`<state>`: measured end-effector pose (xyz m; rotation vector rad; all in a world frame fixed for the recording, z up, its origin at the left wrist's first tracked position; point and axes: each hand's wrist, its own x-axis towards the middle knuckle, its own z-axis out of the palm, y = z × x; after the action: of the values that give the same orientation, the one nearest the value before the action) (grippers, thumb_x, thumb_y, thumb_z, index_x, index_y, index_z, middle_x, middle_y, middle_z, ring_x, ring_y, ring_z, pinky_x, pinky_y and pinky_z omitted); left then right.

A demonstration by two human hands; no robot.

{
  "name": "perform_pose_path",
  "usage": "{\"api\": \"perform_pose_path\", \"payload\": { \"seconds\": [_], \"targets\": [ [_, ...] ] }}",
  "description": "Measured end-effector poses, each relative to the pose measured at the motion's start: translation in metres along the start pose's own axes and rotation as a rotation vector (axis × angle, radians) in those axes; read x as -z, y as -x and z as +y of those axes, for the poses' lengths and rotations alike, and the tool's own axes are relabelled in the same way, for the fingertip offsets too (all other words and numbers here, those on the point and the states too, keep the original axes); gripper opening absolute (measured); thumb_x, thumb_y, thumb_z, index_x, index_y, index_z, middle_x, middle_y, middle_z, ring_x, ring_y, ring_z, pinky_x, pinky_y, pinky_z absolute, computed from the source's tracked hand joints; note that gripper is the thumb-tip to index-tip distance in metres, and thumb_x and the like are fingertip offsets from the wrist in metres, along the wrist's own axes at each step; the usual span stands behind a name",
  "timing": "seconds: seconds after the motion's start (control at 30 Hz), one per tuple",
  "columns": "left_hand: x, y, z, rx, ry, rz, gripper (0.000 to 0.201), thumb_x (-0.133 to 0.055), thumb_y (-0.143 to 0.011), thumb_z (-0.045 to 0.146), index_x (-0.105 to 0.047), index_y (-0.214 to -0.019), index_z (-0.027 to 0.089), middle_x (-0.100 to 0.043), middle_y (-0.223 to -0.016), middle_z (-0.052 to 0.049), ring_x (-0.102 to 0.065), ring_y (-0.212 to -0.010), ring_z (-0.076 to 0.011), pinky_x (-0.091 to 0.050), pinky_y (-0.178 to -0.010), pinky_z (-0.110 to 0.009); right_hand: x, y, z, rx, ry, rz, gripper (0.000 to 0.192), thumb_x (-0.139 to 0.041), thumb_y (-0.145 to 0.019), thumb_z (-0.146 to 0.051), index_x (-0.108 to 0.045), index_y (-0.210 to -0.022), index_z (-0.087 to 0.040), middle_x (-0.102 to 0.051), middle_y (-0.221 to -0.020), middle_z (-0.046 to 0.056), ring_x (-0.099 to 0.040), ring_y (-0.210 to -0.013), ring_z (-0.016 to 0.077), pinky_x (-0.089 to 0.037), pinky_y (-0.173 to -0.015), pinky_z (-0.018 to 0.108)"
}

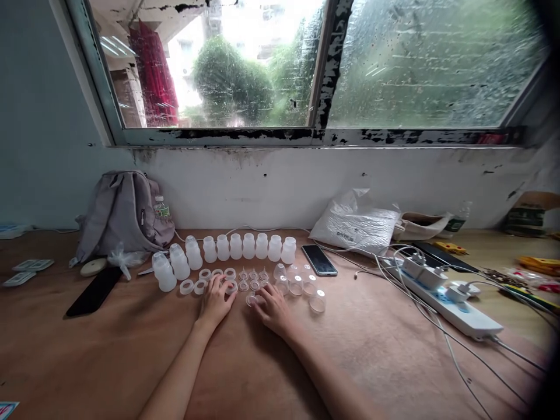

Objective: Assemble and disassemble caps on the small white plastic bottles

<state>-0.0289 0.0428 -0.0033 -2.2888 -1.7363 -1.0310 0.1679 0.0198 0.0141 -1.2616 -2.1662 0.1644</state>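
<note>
1. The table [394, 350] runs far back to the wall under the window [306, 64]. The near half of its brown top is bare apart from the person's two forearms, so the open room lies there and toward the near left.
2. On the far left a grey backpack [125, 213] leans at the wall, and a black phone [94, 291] lies flat in front of it, well apart from the hands.
3. On the right a white power strip [450, 300] with plugs and trailing cables crowds the table edge; a second phone [319, 260] lies between it and the bottles, and a plastic bag [356, 224] sits behind.
4. A curved row of white bottles [236, 247] stands upright, just beyond the hands.
5. Nearer than the bottles lie white rings [192, 286], small clear valves [254, 274] and clear caps [306, 286].
6. The left hand [216, 300] lies palm down, fingers loosely spread, its fingertips touching the rings; it grips nothing that I can see.
7. The right hand [273, 306] rests palm down with fingers curled in narrow. Its fingertips touch a small clear piece [251, 300]; it seems to be pinching it, though the piece is too small to be sure.
</note>
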Motion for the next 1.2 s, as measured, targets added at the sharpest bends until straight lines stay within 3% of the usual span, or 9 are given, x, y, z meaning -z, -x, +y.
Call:
{"api": "perform_pose_path", "payload": {
  "seconds": [0.13, 0.27, 0.5, 0.67, 0.83, 0.93, 1.03, 1.2],
  "targets": [
    [0.005, -0.001, 0.005, 0.014, 0.067, 0.083, 0.010, -0.052, -0.077, 0.030, -0.058, -0.076, 0.022, -0.054, -0.104, -0.007, -0.043, -0.107, -0.0248, -0.036, -0.093, -0.041, 0.004, 0.003, -0.010, 0.057, 0.026, -0.098, 0.017, -0.056, -0.075, -0.033, -0.058, -0.089, -0.025, -0.053, -0.095, 0.004, -0.046, -0.092, 0.0207, -0.033, -0.080, 0.034],
    [0.019, 0.003, 0.019, -0.093, 0.294, 0.162, 0.008, -0.048, -0.080, 0.024, -0.054, -0.081, 0.020, -0.057, -0.099, -0.007, -0.049, -0.101, -0.0215, -0.039, -0.089, -0.040, 0.004, 0.003, -0.010, 0.039, -0.030, -0.100, 0.018, -0.053, -0.077, -0.033, -0.056, -0.092, -0.024, -0.054, -0.094, 0.003, -0.046, -0.093, 0.0205, -0.034, -0.081, 0.035],
    [0.030, 0.012, 0.037, -0.278, 0.482, -0.071, 0.012, -0.057, -0.073, 0.023, -0.051, -0.084, 0.019, -0.058, -0.095, -0.007, -0.053, -0.094, -0.0204, -0.042, -0.083, -0.035, -0.005, 0.000, 0.004, -0.094, -0.118, 0.064, 0.016, -0.046, -0.076, -0.018, -0.056, -0.089, -0.020, -0.057, -0.090, 0.004, -0.050, -0.088, 0.0198, -0.036, -0.078, 0.033],
    [0.025, 0.011, 0.037, -0.183, 0.442, -0.244, 0.025, -0.061, -0.068, 0.028, -0.048, -0.088, 0.019, -0.056, -0.085, -0.003, -0.054, -0.080, -0.0172, -0.044, -0.074, -0.031, -0.012, -0.002, 0.012, -0.154, -0.112, 0.138, 0.016, -0.044, -0.075, -0.013, -0.056, -0.084, -0.018, -0.059, -0.086, 0.006, -0.050, -0.085, 0.0207, -0.037, -0.076, 0.033],
    [0.026, 0.011, 0.038, -0.171, 0.446, -0.297, 0.038, -0.066, -0.065, 0.030, -0.048, -0.097, 0.020, -0.056, -0.089, -0.003, -0.053, -0.083, -0.0179, -0.044, -0.077, -0.032, -0.014, -0.002, 0.014, -0.152, -0.111, 0.129, 0.016, -0.045, -0.074, -0.013, -0.056, -0.084, -0.018, -0.059, -0.085, 0.005, -0.050, -0.083, 0.0198, -0.037, -0.075, 0.032],
    [0.025, 0.010, 0.038, -0.172, 0.450, -0.285, 0.045, -0.068, -0.063, 0.031, -0.049, -0.102, 0.020, -0.057, -0.092, -0.004, -0.053, -0.085, -0.0194, -0.043, -0.079, -0.033, -0.014, -0.002, 0.014, -0.146, -0.118, 0.136, 0.016, -0.045, -0.074, -0.012, -0.056, -0.083, -0.018, -0.059, -0.084, 0.005, -0.050, -0.083, 0.0195, -0.038, -0.075, 0.032],
    [0.022, 0.010, 0.037, -0.126, 0.489, -0.253, 0.018, -0.057, -0.074, 0.031, -0.056, -0.088, 0.019, -0.059, -0.084, -0.004, -0.054, -0.081, -0.0177, -0.044, -0.075, -0.031, -0.013, -0.002, 0.012, -0.115, -0.144, 0.141, 0.016, -0.045, -0.073, -0.011, -0.056, -0.082, -0.019, -0.059, -0.085, 0.005, -0.051, -0.083, 0.0193, -0.038, -0.075, 0.032],
    [0.012, 0.008, 0.037, 0.147, 0.765, -0.155, 0.018, -0.044, -0.082, 0.033, -0.051, -0.078, 0.017, -0.056, -0.069, -0.001, -0.055, -0.062, -0.0125, -0.045, -0.056, -0.023, -0.006, 0.000, 0.003, 0.024, -0.265, 0.122, 0.020, -0.042, -0.076, -0.010, -0.054, -0.090, -0.020, -0.057, -0.083, 0.004, -0.052, -0.080, 0.0179, -0.040, -0.074, 0.031]
  ]
}}
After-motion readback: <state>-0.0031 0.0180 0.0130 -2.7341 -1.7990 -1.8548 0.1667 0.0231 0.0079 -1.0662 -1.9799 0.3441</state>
